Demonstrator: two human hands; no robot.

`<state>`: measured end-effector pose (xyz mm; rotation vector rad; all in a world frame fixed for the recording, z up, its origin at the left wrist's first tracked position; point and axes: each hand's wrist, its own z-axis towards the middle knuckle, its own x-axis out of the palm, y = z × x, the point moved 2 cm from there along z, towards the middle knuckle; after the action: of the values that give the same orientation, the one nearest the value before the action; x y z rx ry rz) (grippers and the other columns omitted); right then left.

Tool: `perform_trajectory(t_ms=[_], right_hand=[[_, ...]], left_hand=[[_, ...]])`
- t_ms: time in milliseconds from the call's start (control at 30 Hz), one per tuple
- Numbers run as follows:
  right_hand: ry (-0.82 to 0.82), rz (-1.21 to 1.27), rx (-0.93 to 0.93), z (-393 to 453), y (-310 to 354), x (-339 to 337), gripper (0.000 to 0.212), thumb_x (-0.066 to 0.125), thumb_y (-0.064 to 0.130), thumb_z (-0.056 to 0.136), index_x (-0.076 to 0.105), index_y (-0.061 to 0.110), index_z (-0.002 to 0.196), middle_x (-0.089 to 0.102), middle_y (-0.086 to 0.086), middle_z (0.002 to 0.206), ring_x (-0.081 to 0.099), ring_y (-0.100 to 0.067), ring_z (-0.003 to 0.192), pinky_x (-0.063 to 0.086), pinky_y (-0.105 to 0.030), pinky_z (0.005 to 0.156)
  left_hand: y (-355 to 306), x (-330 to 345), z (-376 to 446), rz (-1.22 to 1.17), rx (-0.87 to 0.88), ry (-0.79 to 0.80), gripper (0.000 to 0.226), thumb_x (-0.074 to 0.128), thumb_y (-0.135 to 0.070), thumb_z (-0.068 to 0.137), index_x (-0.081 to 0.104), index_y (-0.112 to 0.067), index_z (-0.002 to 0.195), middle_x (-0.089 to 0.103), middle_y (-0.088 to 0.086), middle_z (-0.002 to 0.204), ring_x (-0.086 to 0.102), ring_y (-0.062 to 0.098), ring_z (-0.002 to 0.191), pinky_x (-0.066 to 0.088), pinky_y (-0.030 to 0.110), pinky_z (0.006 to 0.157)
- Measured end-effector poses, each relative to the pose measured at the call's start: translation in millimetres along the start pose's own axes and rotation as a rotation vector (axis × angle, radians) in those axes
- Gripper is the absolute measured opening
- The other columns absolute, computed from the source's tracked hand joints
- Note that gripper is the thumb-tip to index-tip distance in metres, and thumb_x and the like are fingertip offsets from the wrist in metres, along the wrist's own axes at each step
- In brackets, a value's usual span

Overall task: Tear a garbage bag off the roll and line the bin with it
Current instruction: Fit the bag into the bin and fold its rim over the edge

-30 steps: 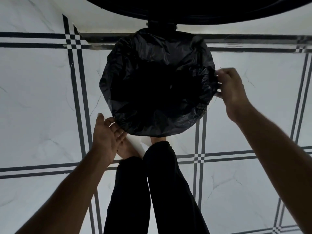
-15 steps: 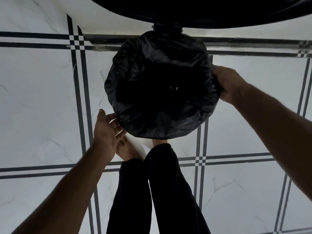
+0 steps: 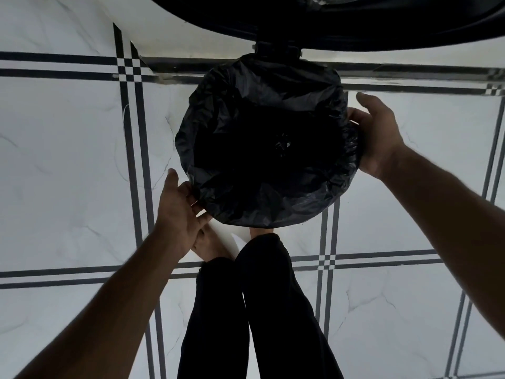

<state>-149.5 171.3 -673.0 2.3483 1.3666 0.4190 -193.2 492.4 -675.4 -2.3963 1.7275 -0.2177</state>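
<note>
A round bin stands on the tiled floor just beyond my feet. A black garbage bag (image 3: 262,203) lines it, its edge folded out over the rim all the way round, so the bin's own wall is hidden. My left hand (image 3: 180,212) is at the bag's near-left edge, fingers spread and touching the plastic. My right hand (image 3: 378,135) cups the bag's right side, fingers apart and palm against it. The bag roll is out of sight.
The bin's raised black lid (image 3: 341,23) arches over the top of the view on a hinge (image 3: 276,49). White marble-look floor tiles (image 3: 68,160) with dark double stripes surround the bin. My legs (image 3: 259,310) in black trousers and my bare feet stand right below it.
My right hand has slid from pinching the bag's right edge to cupping its side with fingers apart. My left hand has moved in until its fingers touch the near-left edge.
</note>
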Motion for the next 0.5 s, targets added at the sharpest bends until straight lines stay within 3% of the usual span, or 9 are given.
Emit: perform_trajectory(t_ms=[67,133,300,500], right_hand=[[0.010,-0.022,-0.013,2.2,4.7,5.2,0.044,0.045,0.047,0.095,0.054,0.014,0.067,0.060,-0.002,0.066,0.059,-0.018,0.057,0.052,-0.023,0.059],[0.019,-0.036,-0.028,4.2,8.3,7.7,0.047,0.045,0.048,0.094,0.055,0.015,0.063,0.058,-0.002,0.066,0.058,-0.018,0.057,0.051,-0.024,0.061],[0.015,0.044,-0.050,10.2,12.8,1.3,0.038,0.052,0.047,0.091,0.063,0.013,0.103,0.058,-0.002,0.080,0.057,-0.022,0.074,0.045,-0.034,0.075],[0.123,-0.079,-0.004,11.1,19.8,9.5,0.047,0.045,0.053,0.095,0.069,0.015,0.079,0.063,-0.003,0.080,0.063,-0.020,0.070,0.052,-0.030,0.073]], left_hand=[[0.3,-0.8,1.3,-0.012,-0.002,0.011,0.057,0.030,-0.057,0.103,0.060,-0.013,0.122,0.069,0.004,0.111,0.066,0.020,0.105,0.052,0.037,0.085],[1.2,-2.7,2.2,-0.019,0.000,0.021,0.055,0.032,-0.056,0.103,0.061,-0.012,0.120,0.070,0.004,0.107,0.067,0.019,0.098,0.053,0.035,0.080],[4.6,-5.0,2.1,-0.030,0.026,0.001,0.046,0.038,-0.051,0.103,0.061,-0.011,0.103,0.070,0.005,0.092,0.068,0.020,0.085,0.054,0.033,0.070],[3.0,-6.5,3.8,-0.033,0.039,-0.001,0.045,0.039,-0.050,0.103,0.060,-0.010,0.103,0.067,0.005,0.093,0.067,0.020,0.087,0.054,0.035,0.072]])
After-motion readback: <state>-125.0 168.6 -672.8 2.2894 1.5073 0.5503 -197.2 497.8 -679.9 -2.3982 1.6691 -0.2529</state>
